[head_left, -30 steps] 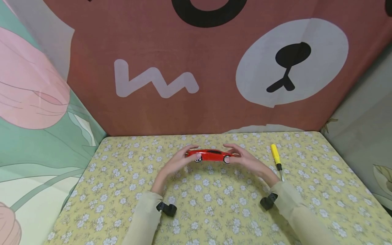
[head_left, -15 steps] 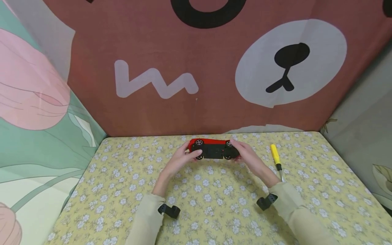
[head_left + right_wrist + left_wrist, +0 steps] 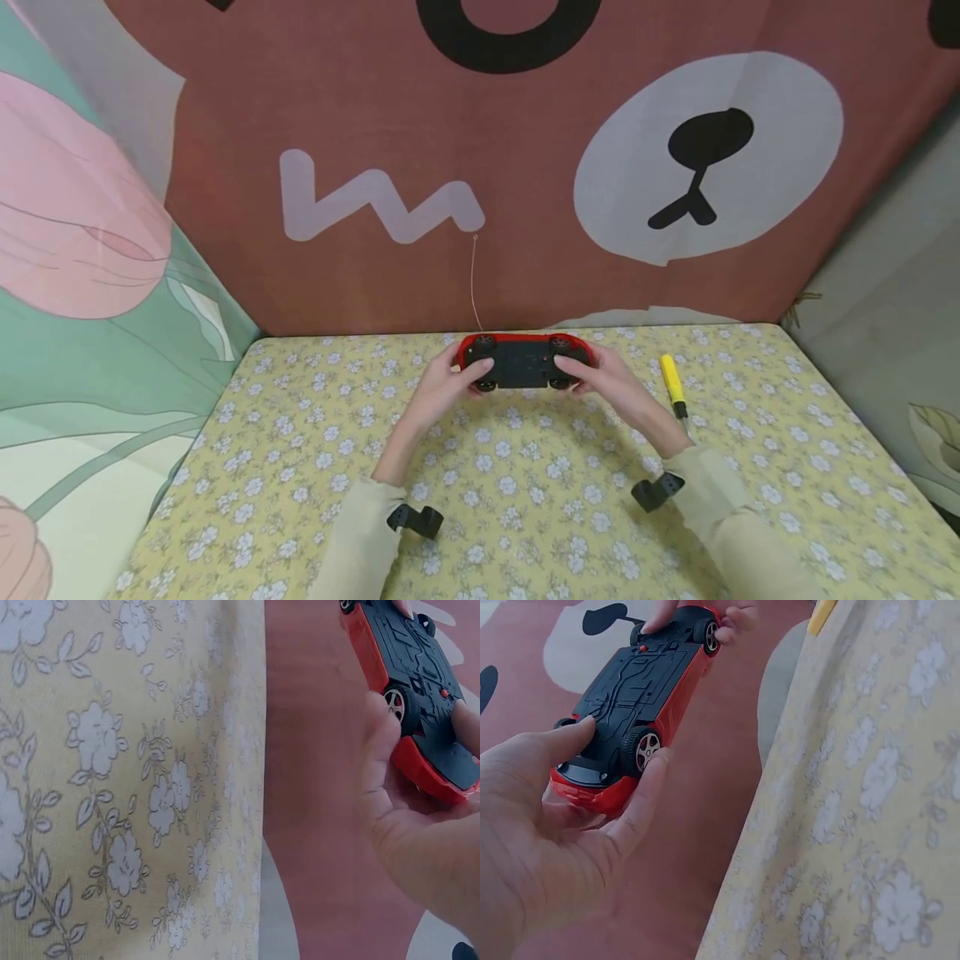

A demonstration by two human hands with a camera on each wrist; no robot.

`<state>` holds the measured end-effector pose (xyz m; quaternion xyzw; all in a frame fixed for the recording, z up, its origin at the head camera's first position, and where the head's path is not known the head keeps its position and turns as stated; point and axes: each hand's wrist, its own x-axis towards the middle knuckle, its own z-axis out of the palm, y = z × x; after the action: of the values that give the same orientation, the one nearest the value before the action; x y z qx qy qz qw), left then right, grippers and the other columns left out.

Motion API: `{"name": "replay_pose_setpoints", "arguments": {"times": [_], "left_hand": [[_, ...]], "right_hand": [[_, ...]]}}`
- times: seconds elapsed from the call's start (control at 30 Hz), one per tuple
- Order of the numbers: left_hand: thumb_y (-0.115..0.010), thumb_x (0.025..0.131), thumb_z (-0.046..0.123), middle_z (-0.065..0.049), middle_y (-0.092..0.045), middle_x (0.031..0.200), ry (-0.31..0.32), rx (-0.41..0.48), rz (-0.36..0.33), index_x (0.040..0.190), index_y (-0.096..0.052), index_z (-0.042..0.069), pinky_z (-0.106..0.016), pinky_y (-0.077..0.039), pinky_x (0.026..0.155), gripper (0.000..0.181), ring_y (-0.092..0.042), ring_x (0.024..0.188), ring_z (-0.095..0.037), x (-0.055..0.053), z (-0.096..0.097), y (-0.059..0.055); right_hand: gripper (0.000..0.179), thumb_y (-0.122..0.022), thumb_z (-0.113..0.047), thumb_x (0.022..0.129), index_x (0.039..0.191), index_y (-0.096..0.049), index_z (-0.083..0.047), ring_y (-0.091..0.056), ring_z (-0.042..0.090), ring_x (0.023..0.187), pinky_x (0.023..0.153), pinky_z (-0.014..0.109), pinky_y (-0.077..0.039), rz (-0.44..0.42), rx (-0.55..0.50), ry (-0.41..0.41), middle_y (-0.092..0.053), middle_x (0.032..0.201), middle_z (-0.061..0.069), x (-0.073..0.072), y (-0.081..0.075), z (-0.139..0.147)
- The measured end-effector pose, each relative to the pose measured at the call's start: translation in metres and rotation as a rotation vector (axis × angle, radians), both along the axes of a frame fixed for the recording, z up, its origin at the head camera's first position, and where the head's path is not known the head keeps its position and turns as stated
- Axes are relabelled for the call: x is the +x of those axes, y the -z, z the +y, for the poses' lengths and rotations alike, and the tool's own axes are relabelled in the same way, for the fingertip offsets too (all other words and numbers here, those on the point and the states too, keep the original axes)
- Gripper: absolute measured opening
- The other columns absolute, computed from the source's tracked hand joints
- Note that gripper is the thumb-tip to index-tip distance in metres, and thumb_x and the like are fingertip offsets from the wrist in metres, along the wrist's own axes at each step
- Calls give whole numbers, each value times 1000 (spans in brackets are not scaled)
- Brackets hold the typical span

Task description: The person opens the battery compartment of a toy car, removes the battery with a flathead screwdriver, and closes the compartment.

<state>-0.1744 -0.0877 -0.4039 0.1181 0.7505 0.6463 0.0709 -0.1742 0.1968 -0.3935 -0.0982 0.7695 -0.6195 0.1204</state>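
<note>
A red toy car (image 3: 522, 365) is held up between both hands, its black underside turned toward the head camera. My left hand (image 3: 437, 387) grips one end, with the thumb lying on the underside near a wheel. At the other end my right hand (image 3: 617, 390) grips the car, thumb likewise across the black base. The left wrist view shows the toy car's chassis (image 3: 622, 690) with moulded lines, a small red dot and silver-spoked wheels. In the right wrist view, fingers curl round the toy car's red end (image 3: 429, 774). Its roof is hidden from view.
A screwdriver (image 3: 674, 386) with a yellow and black handle lies on the flowered tablecloth (image 3: 510, 500), right of the hands. Behind the table stands a reddish-brown cloth backdrop (image 3: 360, 283). A thin pale curved line (image 3: 473, 279) shows against it above the car.
The toy car has been rolled from side-up to underside facing the head camera. My right thumb has moved onto its base. The thin pale line has appeared above the car.
</note>
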Motion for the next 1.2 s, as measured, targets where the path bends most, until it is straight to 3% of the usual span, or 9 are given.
{"name": "replay_pose_setpoints", "arguments": {"times": [0.13, 0.27, 0.33, 0.43, 0.5, 0.73, 0.93, 1.2], "left_hand": [[-68, 102, 23, -19, -67, 121, -1, 29, -10, 141, -57, 4, -63, -54, 89, 45, -72, 94, -43, 2, 1, -3], [-68, 102, 26, -17, -68, 121, -30, 23, -15, 138, -60, 3, -57, -55, 90, 44, -72, 95, -26, 4, 4, -5], [-69, 101, 28, -15, -69, 117, -51, 0, -16, 135, -61, 3, -50, -56, 83, 44, -67, 86, -23, 5, 5, -7], [-70, 99, 30, -13, -69, 113, -80, -18, -24, 132, -63, 4, -41, -45, 70, 43, -52, 75, -21, 5, 7, -8], [-71, 99, 29, -14, -69, 112, -90, -5, -33, 131, -63, 4, -39, -40, 69, 42, -48, 75, -23, 6, 8, -8], [-72, 97, 22, -16, -65, 117, -168, 88, -39, 129, -59, 1, -32, -53, 79, 40, -63, 96, -21, 9, 15, -11], [-73, 97, 22, -17, -65, 117, -217, 135, -78, 136, -56, 1, -28, -56, 78, 48, -68, 97, -20, 10, 19, -11], [-69, 100, 22, -19, -66, 120, -230, 118, -86, 137, -56, 1, -27, -56, 79, 45, -67, 100, -20, 13, 20, -8]], "right_hand": [[54, -64, -25, 104, 147, -51, 6, -72, 22, 97, 86, 49, -59, 12, -15, 24, -64, 130, 24, 0, 0, -3], [55, -63, -25, 105, 148, -50, 6, -70, 17, 101, 89, 49, -58, 4, -47, 43, -60, 136, 25, 1, -1, -5], [56, -64, -26, 105, 148, -50, 6, -70, 15, 101, 90, 47, -58, -2, -61, 51, -60, 136, 23, 0, -1, -5], [56, -64, -26, 104, 147, -50, 7, -69, 14, 101, 89, 41, -58, -9, -74, 58, -62, 132, 21, 0, -2, -5], [56, -64, -26, 105, 147, -50, 8, -69, 14, 102, 87, 38, -58, -20, -83, 62, -62, 132, 21, 1, -2, -5], [61, -62, -25, 106, 155, -41, 3, -66, 17, 111, 88, 33, -58, -36, -111, 88, -49, 147, 27, 1, -3, -8], [55, -66, -14, 102, 151, -45, 2, -64, 12, 100, 79, 32, -58, 21, -93, 141, -43, 152, 24, 1, -4, -9], [50, -59, -7, 105, 150, -43, 5, -71, 21, 99, 79, 61, -57, -11, -229, 81, -45, 145, 32, 2, -3, -9]]}}
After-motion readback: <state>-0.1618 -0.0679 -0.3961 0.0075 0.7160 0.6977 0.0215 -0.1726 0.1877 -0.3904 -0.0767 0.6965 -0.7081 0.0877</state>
